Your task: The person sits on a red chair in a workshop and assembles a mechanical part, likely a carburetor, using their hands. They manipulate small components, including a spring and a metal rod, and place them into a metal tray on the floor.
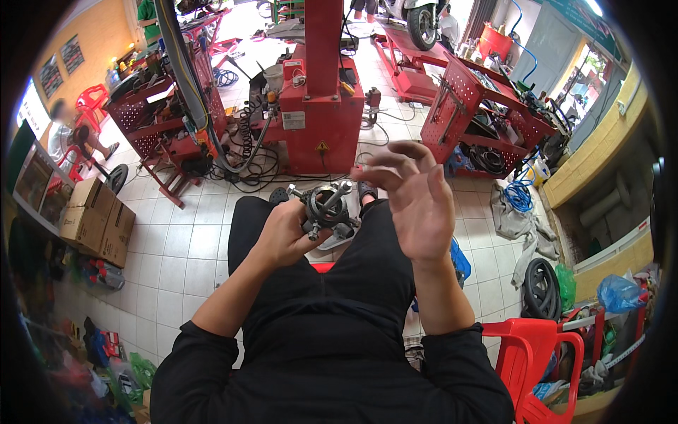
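My left hand point(281, 232) is closed around a round dark metal part with bolts point(326, 206), held between my knees. Bright bolt heads stick out around its ring, and a thick silvery shaft crosses its middle. The palm and fingers hide its left side. To the right of it, my right hand point(421, 212) is raised with the fingers spread and slightly blurred, touching nothing. Beneath the part, a pale grey object shows between my legs; its kind cannot be made out.
A red machine base point(321, 134) stands ahead, with cables on the tiled floor. Red tool carts point(466, 116) flank it. Cardboard boxes point(95, 219) stand left, near a seated person point(62, 134). A red plastic chair point(519, 353) and black tyres point(542, 288) are at my right.
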`<state>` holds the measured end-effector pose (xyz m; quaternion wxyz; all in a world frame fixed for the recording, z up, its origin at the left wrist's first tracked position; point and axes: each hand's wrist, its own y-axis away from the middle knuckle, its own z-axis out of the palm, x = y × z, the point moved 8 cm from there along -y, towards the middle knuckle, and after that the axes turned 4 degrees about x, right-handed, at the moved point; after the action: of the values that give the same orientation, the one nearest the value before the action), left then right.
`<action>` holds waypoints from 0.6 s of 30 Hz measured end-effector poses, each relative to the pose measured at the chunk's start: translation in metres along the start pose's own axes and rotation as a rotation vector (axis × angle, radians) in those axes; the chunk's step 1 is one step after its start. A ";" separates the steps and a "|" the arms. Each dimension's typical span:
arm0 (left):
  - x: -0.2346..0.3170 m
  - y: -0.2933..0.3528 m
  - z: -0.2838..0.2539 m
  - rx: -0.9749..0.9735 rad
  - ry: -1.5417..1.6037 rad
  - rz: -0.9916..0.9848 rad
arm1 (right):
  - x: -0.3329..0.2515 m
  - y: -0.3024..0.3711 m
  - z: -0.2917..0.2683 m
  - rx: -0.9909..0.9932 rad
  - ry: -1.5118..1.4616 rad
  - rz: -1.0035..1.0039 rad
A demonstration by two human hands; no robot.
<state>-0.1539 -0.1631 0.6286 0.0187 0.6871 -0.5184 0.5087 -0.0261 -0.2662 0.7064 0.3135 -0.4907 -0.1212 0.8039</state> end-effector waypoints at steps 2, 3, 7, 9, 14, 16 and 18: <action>0.003 -0.001 0.000 -0.006 -0.010 0.017 | 0.001 -0.001 0.014 -0.001 -0.016 0.001; 0.008 -0.003 0.001 -0.002 0.025 0.012 | 0.002 0.000 0.015 -0.034 0.009 0.025; 0.002 -0.002 0.003 -0.020 0.017 -0.025 | 0.004 0.003 0.018 0.003 0.025 0.045; 0.002 -0.002 0.001 0.002 -0.019 0.035 | 0.002 0.003 0.009 -0.001 -0.031 0.023; 0.003 -0.005 0.000 0.057 0.151 -0.032 | -0.004 0.001 -0.029 0.107 0.076 -0.015; 0.005 -0.005 0.000 0.035 0.076 -0.007 | -0.002 0.001 -0.026 0.086 0.089 -0.018; -0.008 -0.001 0.004 -0.011 0.034 -0.048 | 0.003 -0.002 -0.004 0.080 0.124 -0.056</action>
<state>-0.1503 -0.1594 0.6216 0.0433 0.6903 -0.5043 0.5169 -0.0225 -0.2628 0.7030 0.3623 -0.5229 -0.0829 0.7671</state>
